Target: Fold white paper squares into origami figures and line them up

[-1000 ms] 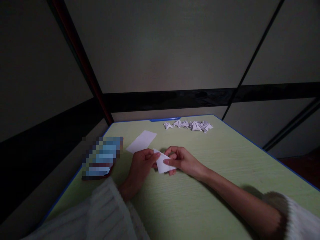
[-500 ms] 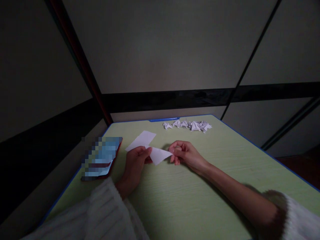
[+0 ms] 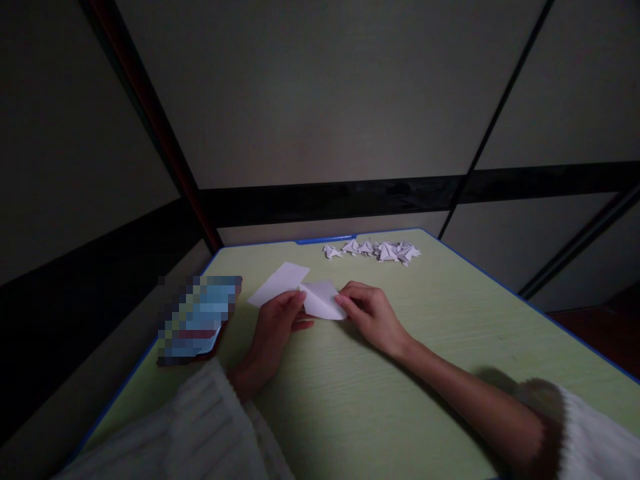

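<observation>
Between my hands, just over the table, is a small white sheet of paper (image 3: 323, 301) with a crease across it. My left hand (image 3: 275, 323) pinches its left corner between thumb and fingers. At the paper's right edge, the thumb and fingers of my right hand (image 3: 373, 312) are closed on it. Another piece of white paper (image 3: 281, 280) lies flat on the table, just beyond my left hand, partly overlapped by the held sheet in this view.
Several folded white paper figures (image 3: 385, 251) sit in a row and cluster near the far edge of the pale green table (image 3: 390, 407). A phone or tablet in a dark red case (image 3: 215, 347), its screen blurred, lies at the left. Wall panels (image 3: 320, 93) stand behind the table.
The held paper has turned from a pointed triangle shape to a wider, more opened shape. My right hand has shifted its hold from the tip to the right edge.
</observation>
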### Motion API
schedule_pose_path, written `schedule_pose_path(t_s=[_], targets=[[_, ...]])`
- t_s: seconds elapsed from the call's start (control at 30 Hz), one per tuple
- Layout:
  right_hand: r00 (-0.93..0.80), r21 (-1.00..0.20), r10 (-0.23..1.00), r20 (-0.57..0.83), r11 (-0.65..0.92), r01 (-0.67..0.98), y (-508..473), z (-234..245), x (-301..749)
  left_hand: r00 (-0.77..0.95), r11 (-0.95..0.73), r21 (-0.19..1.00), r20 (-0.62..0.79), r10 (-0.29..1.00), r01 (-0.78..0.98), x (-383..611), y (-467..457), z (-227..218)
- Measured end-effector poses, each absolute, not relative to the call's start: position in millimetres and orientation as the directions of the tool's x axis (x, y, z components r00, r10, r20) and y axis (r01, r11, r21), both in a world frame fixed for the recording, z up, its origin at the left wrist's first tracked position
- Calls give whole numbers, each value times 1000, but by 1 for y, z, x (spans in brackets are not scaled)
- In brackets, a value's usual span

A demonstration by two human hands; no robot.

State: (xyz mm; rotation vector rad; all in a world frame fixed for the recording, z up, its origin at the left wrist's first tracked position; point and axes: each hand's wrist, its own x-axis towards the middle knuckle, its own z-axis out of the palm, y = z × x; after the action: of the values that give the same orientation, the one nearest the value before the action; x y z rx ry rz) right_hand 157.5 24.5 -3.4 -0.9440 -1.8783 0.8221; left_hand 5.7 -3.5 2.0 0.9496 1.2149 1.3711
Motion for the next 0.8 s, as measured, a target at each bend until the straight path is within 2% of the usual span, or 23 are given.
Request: schedule_pose_path(t_s=[0.1,0.2,0.3,0.43,0.67,0.8], targets=[[-317,-956,922,223,271,115,30,-7,157,-141,31,982,-58,988,-188,5,-4,1],[-318,-987,935,159,155,-37,32,-7,156,-153,-2,990,-20,988,-138,6,-5,4],[-322,-990,938,129,101,-101,32,-6,154,-183,-52,997,40,982,-61,7,-8,9],[-330,-990,936,121,89,-109,31,-6,154,-191,-71,997,68,979,-14,8,-9,13],[-369,-988,916,154,132,-83,30,-6,156,-202,-33,999,27,979,-24,7,-6,7],[-461,-981,866,190,180,-67,25,-2,156,-130,-14,993,-2,991,-120,4,-5,2]])
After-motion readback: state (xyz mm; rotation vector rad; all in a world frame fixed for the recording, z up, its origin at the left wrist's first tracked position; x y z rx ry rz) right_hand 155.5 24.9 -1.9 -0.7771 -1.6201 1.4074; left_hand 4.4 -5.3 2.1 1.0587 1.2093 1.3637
